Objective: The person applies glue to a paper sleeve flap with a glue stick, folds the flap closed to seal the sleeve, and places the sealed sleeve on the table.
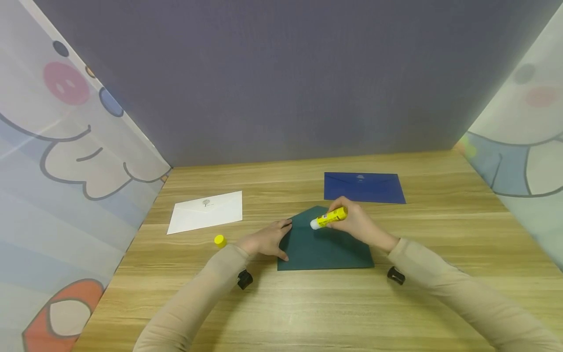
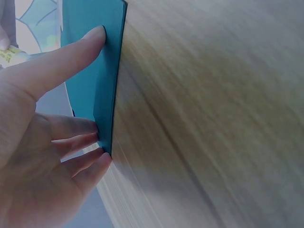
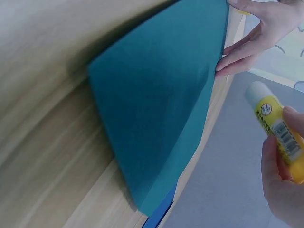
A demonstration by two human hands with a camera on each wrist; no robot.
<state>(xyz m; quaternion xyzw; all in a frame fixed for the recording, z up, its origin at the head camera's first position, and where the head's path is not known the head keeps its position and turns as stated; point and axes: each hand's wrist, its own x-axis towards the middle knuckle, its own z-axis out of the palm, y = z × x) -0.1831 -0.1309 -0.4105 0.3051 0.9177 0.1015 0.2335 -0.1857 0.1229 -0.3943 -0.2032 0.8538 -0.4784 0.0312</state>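
A dark green envelope (image 1: 325, 252) lies on the wooden table in front of me, its flap unfolded toward the far side. My left hand (image 1: 267, 239) rests on its left edge, with fingers and thumb spread; the left wrist view shows the thumb and fingertips touching the green paper (image 2: 88, 71). My right hand (image 1: 358, 225) grips a yellow glue stick (image 1: 332, 217), uncapped, its white end pointing down and left over the flap. In the right wrist view the glue stick (image 3: 280, 130) is pinched between thumb and fingers, its white end apart from the envelope.
A yellow cap (image 1: 220, 241) stands left of my left hand. Beyond it lies a white envelope (image 1: 215, 212), and a blue envelope (image 1: 365, 188) lies at the back right. A grey panel (image 1: 308, 83) rises behind the table, with cartoon-printed walls at both sides.
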